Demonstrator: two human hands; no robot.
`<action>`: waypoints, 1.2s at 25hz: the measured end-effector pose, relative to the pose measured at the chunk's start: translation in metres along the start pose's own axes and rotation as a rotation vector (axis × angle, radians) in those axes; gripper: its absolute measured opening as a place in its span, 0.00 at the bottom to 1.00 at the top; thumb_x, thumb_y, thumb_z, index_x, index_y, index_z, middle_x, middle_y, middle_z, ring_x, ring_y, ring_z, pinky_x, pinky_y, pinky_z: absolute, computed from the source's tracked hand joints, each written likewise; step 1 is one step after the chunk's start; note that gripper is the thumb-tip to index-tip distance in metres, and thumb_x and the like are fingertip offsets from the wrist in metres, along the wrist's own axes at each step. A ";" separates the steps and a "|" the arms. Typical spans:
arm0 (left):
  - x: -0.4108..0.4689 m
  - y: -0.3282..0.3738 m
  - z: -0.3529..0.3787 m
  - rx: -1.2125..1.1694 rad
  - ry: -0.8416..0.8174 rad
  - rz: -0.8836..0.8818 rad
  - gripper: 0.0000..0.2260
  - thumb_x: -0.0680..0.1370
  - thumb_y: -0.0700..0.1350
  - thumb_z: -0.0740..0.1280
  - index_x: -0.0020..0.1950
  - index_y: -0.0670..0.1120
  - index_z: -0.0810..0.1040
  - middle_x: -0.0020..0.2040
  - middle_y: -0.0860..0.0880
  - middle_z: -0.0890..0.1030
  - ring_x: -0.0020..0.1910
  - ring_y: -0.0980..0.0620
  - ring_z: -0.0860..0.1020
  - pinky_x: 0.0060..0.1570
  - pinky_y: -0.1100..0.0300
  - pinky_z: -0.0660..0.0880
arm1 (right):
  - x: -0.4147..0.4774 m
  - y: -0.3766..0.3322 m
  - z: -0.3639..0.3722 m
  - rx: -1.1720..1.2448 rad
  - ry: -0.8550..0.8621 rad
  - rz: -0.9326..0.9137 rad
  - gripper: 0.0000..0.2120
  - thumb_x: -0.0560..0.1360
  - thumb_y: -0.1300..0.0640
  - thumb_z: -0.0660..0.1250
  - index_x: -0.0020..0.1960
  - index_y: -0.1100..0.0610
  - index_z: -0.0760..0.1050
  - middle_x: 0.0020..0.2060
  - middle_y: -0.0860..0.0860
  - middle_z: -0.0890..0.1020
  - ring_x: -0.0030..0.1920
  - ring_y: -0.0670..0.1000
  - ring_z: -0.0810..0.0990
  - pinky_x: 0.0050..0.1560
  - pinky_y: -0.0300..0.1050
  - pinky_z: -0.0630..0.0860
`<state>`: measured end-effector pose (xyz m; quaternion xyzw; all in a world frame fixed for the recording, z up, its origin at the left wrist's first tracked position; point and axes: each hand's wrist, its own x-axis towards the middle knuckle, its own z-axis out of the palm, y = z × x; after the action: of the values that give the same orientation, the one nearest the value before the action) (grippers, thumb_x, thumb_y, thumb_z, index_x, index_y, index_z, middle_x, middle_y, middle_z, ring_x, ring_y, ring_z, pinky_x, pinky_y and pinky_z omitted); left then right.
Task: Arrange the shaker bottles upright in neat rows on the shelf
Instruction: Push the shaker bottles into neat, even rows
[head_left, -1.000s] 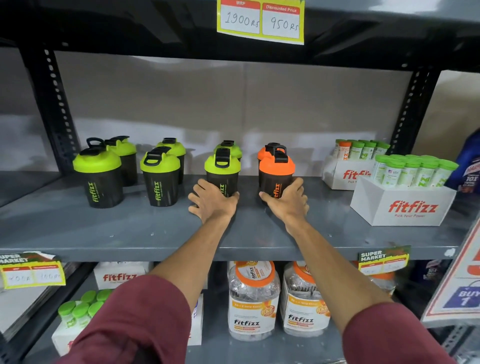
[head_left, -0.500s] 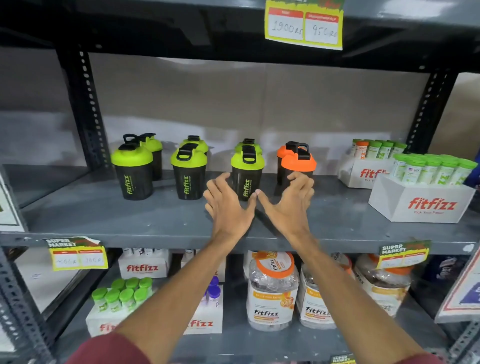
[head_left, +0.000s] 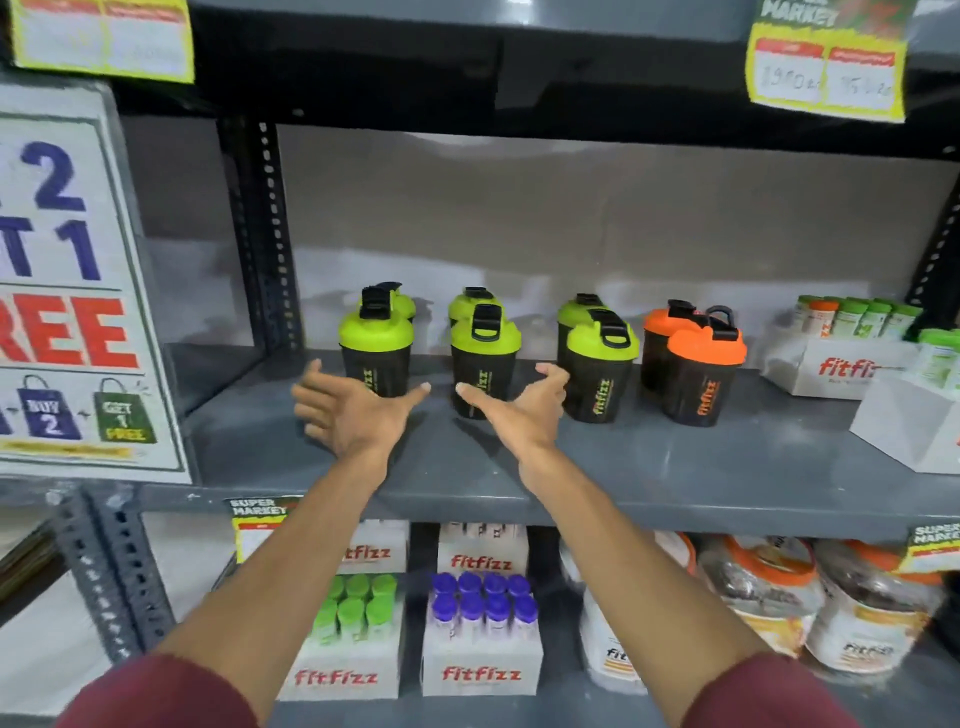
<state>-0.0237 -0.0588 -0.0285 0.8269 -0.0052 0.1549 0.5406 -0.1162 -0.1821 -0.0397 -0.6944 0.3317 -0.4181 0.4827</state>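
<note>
Black shaker bottles stand upright in two rows on the grey shelf (head_left: 675, 467). The front row has three green-lidded bottles (head_left: 376, 353) (head_left: 485, 358) (head_left: 602, 369) and an orange-lidded bottle (head_left: 704, 374); matching bottles stand right behind each. My left hand (head_left: 348, 410) is open, palm up, in front of the leftmost green bottle. My right hand (head_left: 524, 410) is open just in front of the second green bottle, fingers spread. Neither hand holds anything.
White fitfizz boxes of tubes (head_left: 841, 358) stand at the shelf's right end. A "buy 2 get 1 free" sign (head_left: 72, 291) hangs at left by the slotted upright (head_left: 265, 244). The lower shelf holds fitfizz boxes (head_left: 480, 639) and jars (head_left: 763, 603).
Both hands have let go of the third green and the orange bottle and shifted left, now open before the first two green bottles. The view has panned left.
</note>
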 end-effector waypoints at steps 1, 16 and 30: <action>0.010 -0.002 0.000 0.040 -0.037 0.006 0.56 0.56 0.62 0.84 0.72 0.41 0.60 0.71 0.40 0.65 0.70 0.39 0.65 0.66 0.43 0.63 | 0.002 -0.002 0.009 -0.072 0.036 0.036 0.52 0.55 0.39 0.84 0.68 0.53 0.58 0.66 0.55 0.70 0.67 0.58 0.70 0.68 0.58 0.69; 0.038 -0.015 0.016 0.170 -0.184 0.089 0.39 0.70 0.59 0.78 0.69 0.39 0.65 0.72 0.40 0.67 0.72 0.37 0.62 0.68 0.41 0.63 | 0.014 -0.003 0.038 -0.426 0.088 -0.011 0.42 0.61 0.32 0.76 0.63 0.53 0.64 0.63 0.52 0.77 0.66 0.60 0.74 0.62 0.60 0.67; 0.036 -0.010 0.011 0.230 -0.230 0.089 0.39 0.70 0.60 0.77 0.70 0.40 0.64 0.72 0.42 0.67 0.72 0.37 0.63 0.67 0.41 0.64 | 0.007 -0.007 0.038 -0.564 0.012 0.000 0.51 0.62 0.25 0.70 0.73 0.52 0.57 0.70 0.54 0.73 0.71 0.62 0.69 0.66 0.61 0.64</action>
<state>0.0150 -0.0590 -0.0318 0.8945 -0.0860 0.0826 0.4309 -0.0783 -0.1715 -0.0384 -0.7987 0.4378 -0.3135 0.2685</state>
